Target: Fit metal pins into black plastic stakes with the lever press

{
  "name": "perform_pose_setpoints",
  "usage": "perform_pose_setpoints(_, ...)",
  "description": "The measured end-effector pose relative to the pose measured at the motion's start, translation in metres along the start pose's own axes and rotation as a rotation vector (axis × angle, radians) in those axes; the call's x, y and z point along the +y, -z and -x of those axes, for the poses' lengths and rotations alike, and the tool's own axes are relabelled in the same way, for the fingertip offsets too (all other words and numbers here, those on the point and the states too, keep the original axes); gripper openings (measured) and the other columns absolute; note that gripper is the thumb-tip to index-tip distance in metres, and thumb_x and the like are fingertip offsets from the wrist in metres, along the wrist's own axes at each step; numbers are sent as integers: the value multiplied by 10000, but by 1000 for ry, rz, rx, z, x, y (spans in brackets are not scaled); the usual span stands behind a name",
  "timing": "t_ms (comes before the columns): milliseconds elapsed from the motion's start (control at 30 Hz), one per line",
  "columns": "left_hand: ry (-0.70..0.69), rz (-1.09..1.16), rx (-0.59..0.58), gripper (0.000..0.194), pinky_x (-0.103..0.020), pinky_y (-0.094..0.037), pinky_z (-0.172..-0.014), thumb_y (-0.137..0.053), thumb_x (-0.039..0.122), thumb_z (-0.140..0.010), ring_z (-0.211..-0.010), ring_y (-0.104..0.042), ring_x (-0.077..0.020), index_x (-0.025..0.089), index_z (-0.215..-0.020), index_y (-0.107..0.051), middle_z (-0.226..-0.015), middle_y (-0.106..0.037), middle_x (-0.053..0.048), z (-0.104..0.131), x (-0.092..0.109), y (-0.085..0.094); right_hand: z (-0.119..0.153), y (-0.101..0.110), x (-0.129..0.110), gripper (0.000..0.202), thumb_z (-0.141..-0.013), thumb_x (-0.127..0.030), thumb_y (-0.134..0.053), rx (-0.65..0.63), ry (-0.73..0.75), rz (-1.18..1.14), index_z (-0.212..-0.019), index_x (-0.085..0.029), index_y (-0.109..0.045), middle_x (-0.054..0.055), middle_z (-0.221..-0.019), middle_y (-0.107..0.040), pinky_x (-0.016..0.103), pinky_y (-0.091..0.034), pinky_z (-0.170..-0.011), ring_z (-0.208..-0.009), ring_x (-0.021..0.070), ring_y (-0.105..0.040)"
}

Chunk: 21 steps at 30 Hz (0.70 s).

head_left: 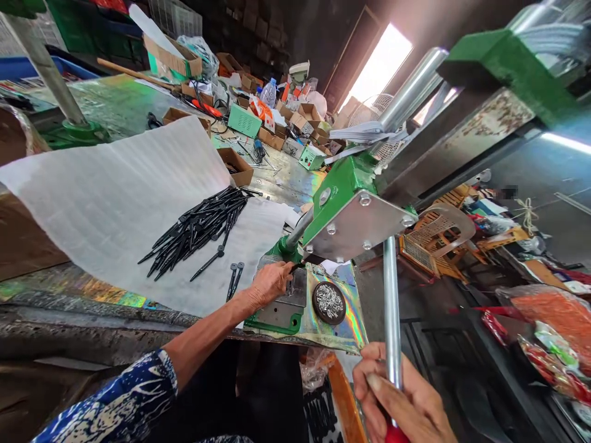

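My left hand (273, 283) reaches onto the metal base (279, 312) of a green press (339, 197), its fingers pinched on a small dark piece beneath the press head. My right hand (399, 394) is wrapped round the press's long silver lever (391, 307), which has a red end. Left of the press, a pile of black pointed pieces (194, 231) lies on a white sheet (120, 178). Two more black pieces (235, 278) lie near my left wrist. Right of the base is a round dark dish (329, 303) of small silvery parts.
Small boxes, a green device (244, 120) and a plastic bottle (268, 92) crowd the back of the table. Another green stand (80, 132) is at the left. Below the table edge sits an orange-sided box (346, 400) with black pieces. Chairs (438, 237) stand at the right.
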<state>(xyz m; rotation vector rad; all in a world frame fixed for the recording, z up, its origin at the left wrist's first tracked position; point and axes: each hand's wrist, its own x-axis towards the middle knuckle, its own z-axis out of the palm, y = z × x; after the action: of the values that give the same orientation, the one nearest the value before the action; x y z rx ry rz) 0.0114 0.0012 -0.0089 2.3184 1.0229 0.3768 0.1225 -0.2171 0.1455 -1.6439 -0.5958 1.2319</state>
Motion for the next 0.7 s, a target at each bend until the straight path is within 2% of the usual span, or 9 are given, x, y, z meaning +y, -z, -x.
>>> perform_pose_setpoints(133, 18, 2, -28, 252, -280, -444, -652, -420, 190, -863, -826, -612, -232, 163, -1078, -549, -969, -615, -104, 1, 2, 1, -14, -8, 19, 345, -740, -469, -694, 82, 77, 79, -891, -194, -550, 6, -648, -560, 215, -391, -376, -397, 85, -421)
perform_pose_setpoints(267, 20, 3, -22, 251, -290, -454, -665, -407, 199, -873, -842, -615, -240, 173, -1082, -544, -981, -611, -102, 2, 2, 0, -26, -15, 31, 413, -724, -487, -712, 182, 88, 52, -932, -188, -516, -12, -607, -561, 185, -349, -358, -383, 71, -404)
perform_pose_setpoints(433, 14, -19, -5, 272, -324, -461, -632, -396, 231, -890, -808, -620, -275, 172, -1117, -533, -987, -610, -112, 3, 2, -4, -39, -18, 40, 424, -720, -485, -718, 190, 118, 36, -929, -184, -503, -16, -619, -572, 181, -349, -357, -377, 64, -409)
perform_pose_setpoints(700, 1, -7, -3, 230, -325, -464, -625, -413, 229, -890, -802, -620, -268, 175, -1074, -539, -990, -602, -109, 3, 3, -5, -48, -22, 46, 405, -711, -452, -735, 258, 169, 43, -910, -181, -509, -27, -607, -569, 176, -352, -347, -366, 61, -410)
